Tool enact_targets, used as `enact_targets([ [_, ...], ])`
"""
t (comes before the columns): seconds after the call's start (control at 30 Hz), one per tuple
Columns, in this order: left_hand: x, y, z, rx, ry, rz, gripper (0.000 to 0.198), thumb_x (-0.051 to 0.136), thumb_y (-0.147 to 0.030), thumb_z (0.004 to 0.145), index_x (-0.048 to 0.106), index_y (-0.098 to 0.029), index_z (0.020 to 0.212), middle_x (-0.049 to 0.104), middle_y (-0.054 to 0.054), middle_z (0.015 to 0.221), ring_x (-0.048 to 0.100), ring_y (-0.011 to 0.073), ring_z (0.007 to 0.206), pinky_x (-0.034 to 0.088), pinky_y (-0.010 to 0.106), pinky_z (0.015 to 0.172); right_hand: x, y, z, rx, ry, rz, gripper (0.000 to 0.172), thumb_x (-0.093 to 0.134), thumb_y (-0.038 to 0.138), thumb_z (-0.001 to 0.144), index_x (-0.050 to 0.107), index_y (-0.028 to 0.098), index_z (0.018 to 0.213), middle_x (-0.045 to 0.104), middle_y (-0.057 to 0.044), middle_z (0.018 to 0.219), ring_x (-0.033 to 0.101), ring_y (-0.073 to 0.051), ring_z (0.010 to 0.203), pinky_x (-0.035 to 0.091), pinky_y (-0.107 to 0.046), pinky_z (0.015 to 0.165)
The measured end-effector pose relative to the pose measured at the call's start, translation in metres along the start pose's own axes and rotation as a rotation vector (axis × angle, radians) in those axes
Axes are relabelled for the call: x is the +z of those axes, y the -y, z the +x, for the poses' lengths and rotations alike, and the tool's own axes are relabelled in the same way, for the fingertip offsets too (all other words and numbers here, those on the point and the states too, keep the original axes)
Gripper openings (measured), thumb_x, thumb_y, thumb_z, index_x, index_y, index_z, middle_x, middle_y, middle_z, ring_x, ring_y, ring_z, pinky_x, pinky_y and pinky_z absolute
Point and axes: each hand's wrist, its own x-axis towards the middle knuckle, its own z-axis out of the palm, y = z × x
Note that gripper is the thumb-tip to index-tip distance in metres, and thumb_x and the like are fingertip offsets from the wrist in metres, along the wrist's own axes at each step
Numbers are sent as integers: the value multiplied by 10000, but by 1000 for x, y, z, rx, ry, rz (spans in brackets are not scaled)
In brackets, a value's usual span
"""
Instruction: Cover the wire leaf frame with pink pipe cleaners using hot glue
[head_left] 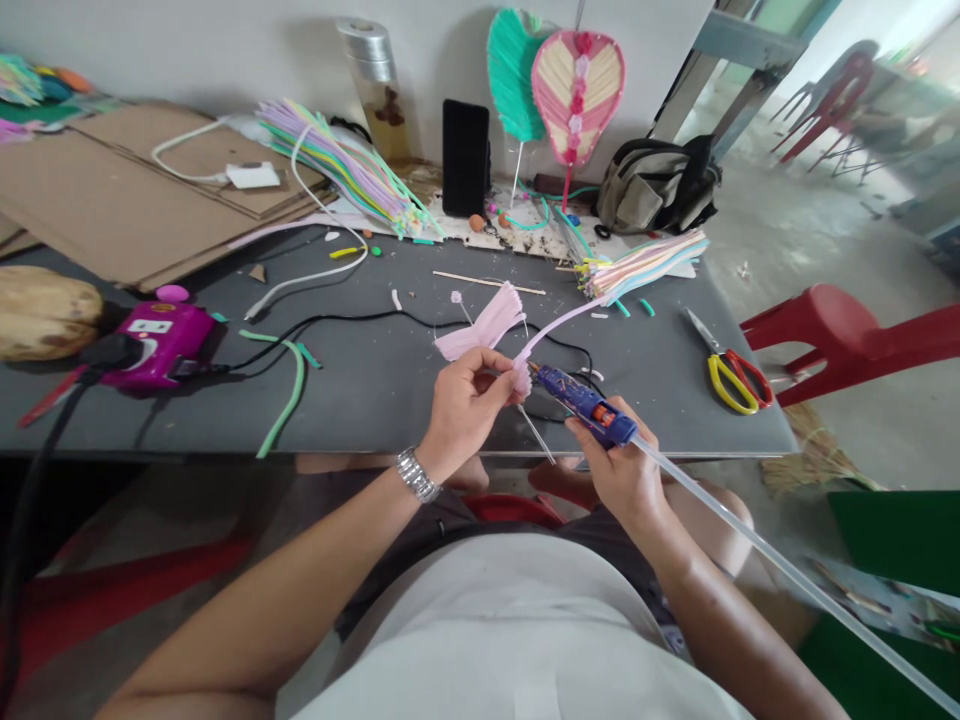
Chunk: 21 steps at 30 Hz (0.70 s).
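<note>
head view, my left hand (465, 410) pinching a pink craft strip (555, 330) above the grey table (360, 400), right hand (615, 470) wrapped round a blue glue gun (585, 405) (long glue stick (787, 570) trailing), nozzle just beside the pink strip

Pale top (510, 630), dark shorts (420, 510), silver link wristwatch (418, 475)

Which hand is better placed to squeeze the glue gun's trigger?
Probably the right hand: it grips the blue glue gun, while the left hand is pinching the pink strip near the nozzle.
</note>
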Motion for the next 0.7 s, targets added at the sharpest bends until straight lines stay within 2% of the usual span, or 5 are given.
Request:
enact_targets([
  [0.7,-1,-1,-1,-5,11,5,298,842,-396,792,668,-156,820,747,45,724,697,128,629,601,235,628,0,0,1,7,-1,2,264,648,357,963,499,244,776,544,29,709,521,-147,631,430,-280,620],
])
